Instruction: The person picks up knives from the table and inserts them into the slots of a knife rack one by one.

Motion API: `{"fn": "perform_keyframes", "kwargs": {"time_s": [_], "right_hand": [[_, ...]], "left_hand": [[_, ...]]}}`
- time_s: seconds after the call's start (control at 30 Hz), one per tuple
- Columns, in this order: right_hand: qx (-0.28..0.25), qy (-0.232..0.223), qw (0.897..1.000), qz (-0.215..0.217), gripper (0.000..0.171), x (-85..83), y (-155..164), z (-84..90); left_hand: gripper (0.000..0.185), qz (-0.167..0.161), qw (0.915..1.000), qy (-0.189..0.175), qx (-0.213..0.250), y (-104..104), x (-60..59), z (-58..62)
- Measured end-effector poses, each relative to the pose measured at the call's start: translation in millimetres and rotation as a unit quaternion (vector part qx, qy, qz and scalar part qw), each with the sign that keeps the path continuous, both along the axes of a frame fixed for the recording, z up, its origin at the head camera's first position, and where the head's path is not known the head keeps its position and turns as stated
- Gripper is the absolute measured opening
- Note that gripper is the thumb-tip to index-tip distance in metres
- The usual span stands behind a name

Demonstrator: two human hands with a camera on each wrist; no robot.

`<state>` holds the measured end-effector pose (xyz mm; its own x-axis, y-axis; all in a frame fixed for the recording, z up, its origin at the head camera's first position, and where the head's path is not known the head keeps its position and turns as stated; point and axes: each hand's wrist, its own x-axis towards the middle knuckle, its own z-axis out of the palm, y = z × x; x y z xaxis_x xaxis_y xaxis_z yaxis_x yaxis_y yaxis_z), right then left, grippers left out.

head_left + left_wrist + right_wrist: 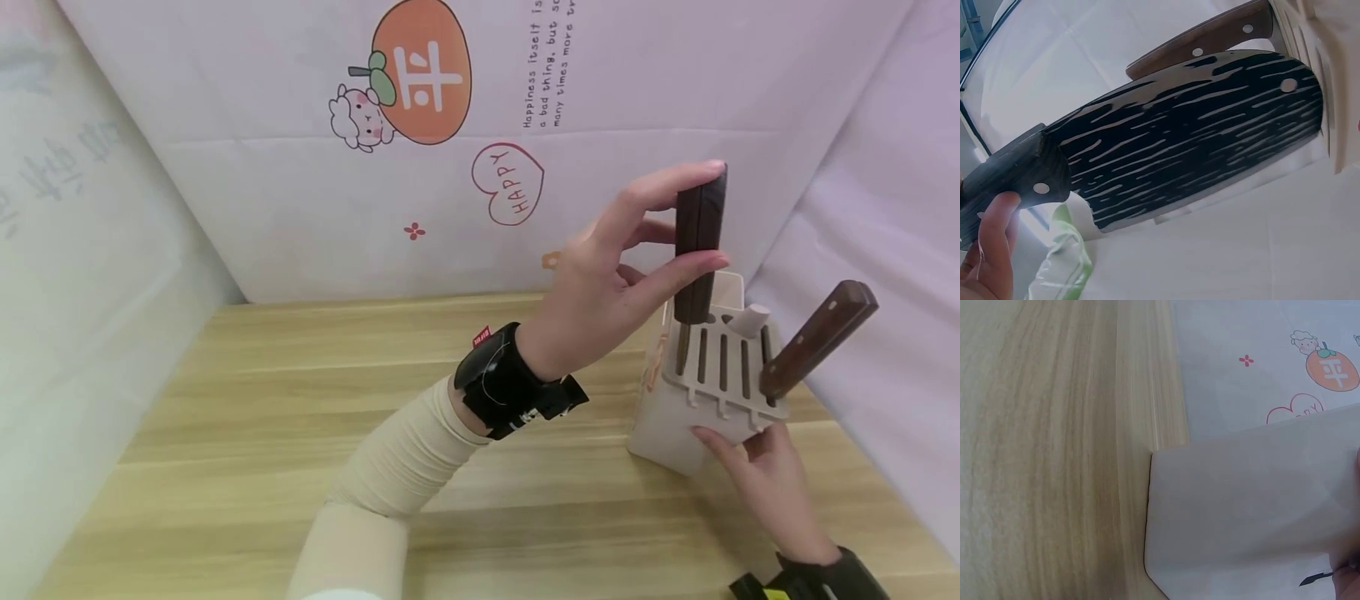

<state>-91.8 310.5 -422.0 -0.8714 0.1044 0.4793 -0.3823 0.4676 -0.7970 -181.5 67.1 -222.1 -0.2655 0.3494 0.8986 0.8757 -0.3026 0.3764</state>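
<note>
Standing upright, cleaver (696, 250), handle up, blade down

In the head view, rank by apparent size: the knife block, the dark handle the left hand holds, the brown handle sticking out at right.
1. Knife block, largest.
2. Dark handle and brown handle: similar; unranked.

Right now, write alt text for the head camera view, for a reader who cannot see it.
A person's left hand pinches the dark handle of a knife standing in a slot of a beige knife block on a wooden table. The right hand rests its fingers on the block's front edge, beside a second knife with a brown handle leaning out to the right.
</note>
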Motion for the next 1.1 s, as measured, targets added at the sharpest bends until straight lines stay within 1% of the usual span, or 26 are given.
{"fn": "perform_keyframes", "kwargs": {"time_s": [0.13,0.23,0.33,0.4,0.47,0.53,0.6,0.67,0.77,0.87,1.0,1.1], "right_hand": [[-0.029,0.005,0.999,0.015,0.096,-1.2,-1,0.8],[-0.043,0.006,0.999,0.016,0.093,-0.9,-1,0.2],[-0.029,0.005,1.0,0.009,0.092,-0.7,-1,-0.7],[-0.021,0.005,1.0,0.005,0.091,-0.8,-2,-1.3],[-0.022,0.007,1.0,0.008,0.094,-0.3,-3,-2.4],[-0.034,0.01,0.999,0.015,0.095,0.3,-3,-3.5],[-0.048,0.013,0.999,0.02,0.096,0.9,-4,-4.5],[-0.057,0.012,0.998,0.022,0.095,1.0,-4,-5.4],[-0.059,0.01,0.998,0.02,0.093,0.8,-4,-6.7],[-0.059,0.008,0.998,0.017,0.092,0.0,-5,-6.8],[-0.065,0.012,0.998,0.022,0.094,-0.9,-4,-5.9],[-0.078,0.018,0.996,0.026,0.093,-1.1,-3,-5.8]], "left_hand": [[0.054,0.005,1.0,0.005,-0.002,1,-0.9,-0.6],[0.053,0.011,0.9997,0.005,-0.022,8,-2.2,-4.5],[0.053,0.032,0.9981,0.005,-0.053,17,-5.3,-10.7],[0.052,0.043,0.9963,-0.001,-0.075,23,-7.9,-17.2],[0.052,0.05,0.9942,-0.015,-0.094,28,-10.0,-26.2],[0.051,0.052,0.9923,-0.032,-0.107,32,-12.5,-36.8],[0.05,0.054,0.9903,-0.056,-0.115,34,-14.6,-47.9],[0.05,0.052,0.9876,-0.087,-0.12,36,-16.1,-57.9],[0.051,0.053,0.9826,-0.128,-0.123,38,-16.9,-69.6],[0.051,0.052,0.9801,-0.151,-0.118,39,-17.2,-75.7],[0.057,0.064,0.9797,-0.147,-0.121,42,-19.2,-76.9],[0.064,0.073,0.9753,-0.149,-0.145,44,-21.6,-76.2]]}}
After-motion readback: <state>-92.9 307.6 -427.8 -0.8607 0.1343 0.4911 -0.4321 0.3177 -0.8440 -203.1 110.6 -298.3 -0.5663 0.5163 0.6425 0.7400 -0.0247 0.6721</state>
